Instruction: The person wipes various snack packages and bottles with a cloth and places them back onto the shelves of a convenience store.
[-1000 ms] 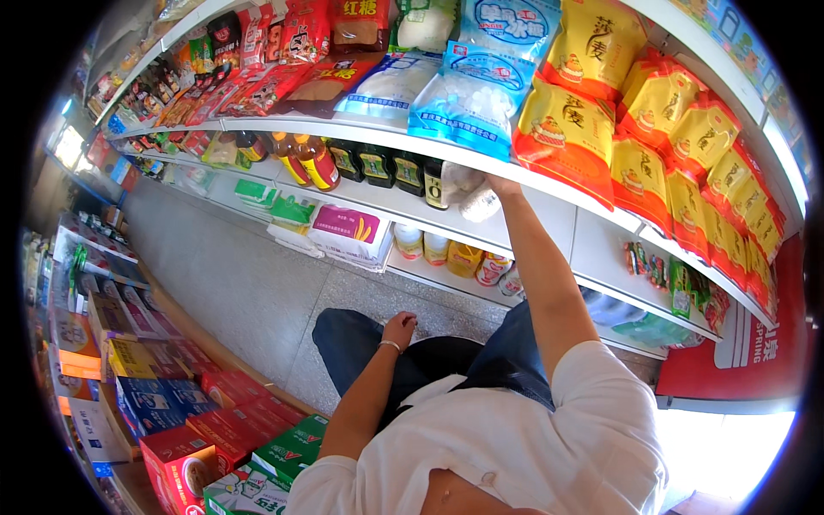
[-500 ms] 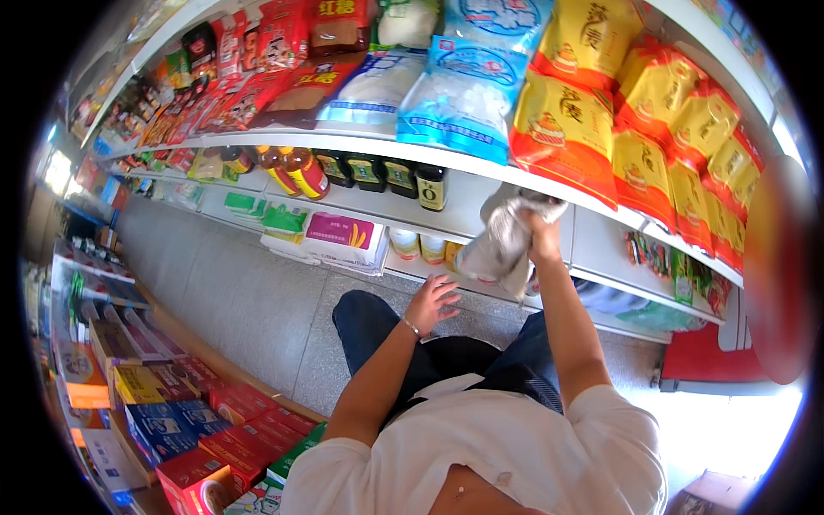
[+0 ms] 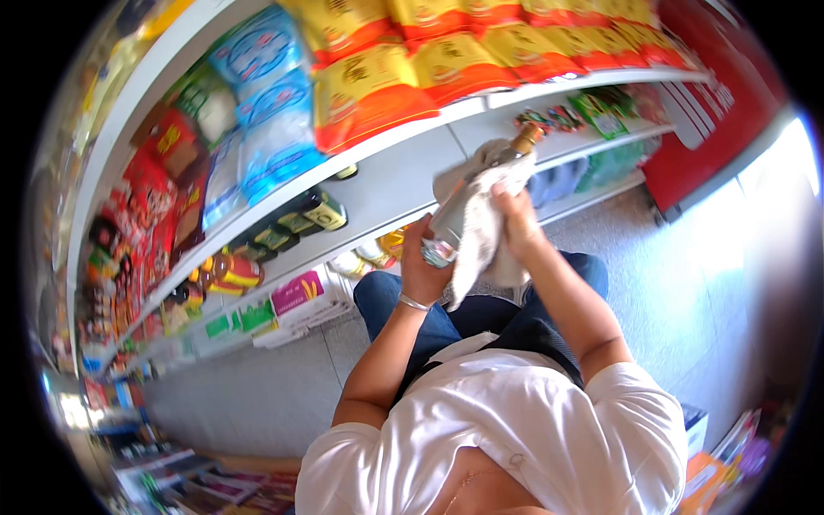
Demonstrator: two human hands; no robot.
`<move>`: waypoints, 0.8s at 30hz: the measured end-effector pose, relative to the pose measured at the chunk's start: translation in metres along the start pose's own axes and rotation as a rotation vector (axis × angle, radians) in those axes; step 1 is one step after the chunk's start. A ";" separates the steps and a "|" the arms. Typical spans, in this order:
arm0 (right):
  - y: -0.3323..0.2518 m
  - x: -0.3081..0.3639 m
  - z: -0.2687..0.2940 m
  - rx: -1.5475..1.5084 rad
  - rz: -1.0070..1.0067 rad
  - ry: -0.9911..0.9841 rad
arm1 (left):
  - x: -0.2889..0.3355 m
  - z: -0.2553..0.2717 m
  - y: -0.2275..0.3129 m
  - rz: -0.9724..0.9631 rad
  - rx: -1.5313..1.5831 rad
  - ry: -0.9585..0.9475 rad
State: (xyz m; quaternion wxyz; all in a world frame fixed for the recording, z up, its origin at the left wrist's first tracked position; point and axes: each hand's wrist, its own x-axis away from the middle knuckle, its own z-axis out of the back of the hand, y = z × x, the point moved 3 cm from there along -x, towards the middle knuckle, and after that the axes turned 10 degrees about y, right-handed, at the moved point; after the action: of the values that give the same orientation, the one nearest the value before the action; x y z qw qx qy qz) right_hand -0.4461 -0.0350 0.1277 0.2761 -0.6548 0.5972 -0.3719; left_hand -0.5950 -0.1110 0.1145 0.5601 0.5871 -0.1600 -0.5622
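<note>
In front of the shelves I hold a glass bottle (image 3: 450, 221) with a gold-brown cap, tilted so that its neck points up and to the right. My left hand (image 3: 422, 268) is closed round its lower end. My right hand (image 3: 517, 220) grips a pale greyish cloth (image 3: 475, 243), which is pressed against the bottle's side and covers part of it. Loose cloth hangs down toward my knees. The bottle's middle is partly hidden by the cloth.
Yellow-and-red bags (image 3: 365, 99) and blue-and-white bags (image 3: 279, 129) fill the shelf above. Dark bottles (image 3: 322, 211) stand on the shelf below, with a white-and-purple carton (image 3: 298, 293) lower down. Small colourful packets (image 3: 601, 116) lie at the right, near a red cabinet (image 3: 730, 94).
My view has turned to the right. A bottle now shows in my hands, with the cloth against it. My left hand, earlier empty with fingers spread, has closed on the bottle's lower end.
</note>
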 end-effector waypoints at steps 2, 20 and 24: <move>0.012 0.018 0.004 -0.091 0.003 0.089 | -0.006 -0.005 0.002 -0.253 -0.148 0.021; -0.008 0.051 0.056 -0.178 0.131 -0.097 | 0.052 -0.054 0.003 0.582 0.647 -0.499; 0.010 0.053 0.052 -0.158 0.134 0.002 | 0.017 -0.045 -0.001 0.112 0.163 -0.348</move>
State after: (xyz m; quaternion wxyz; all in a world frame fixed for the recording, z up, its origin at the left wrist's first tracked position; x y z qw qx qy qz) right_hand -0.4089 -0.0929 0.0988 0.2472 -0.6329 0.6672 -0.3051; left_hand -0.5522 -0.1032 0.0938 0.5049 0.5147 -0.3320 -0.6083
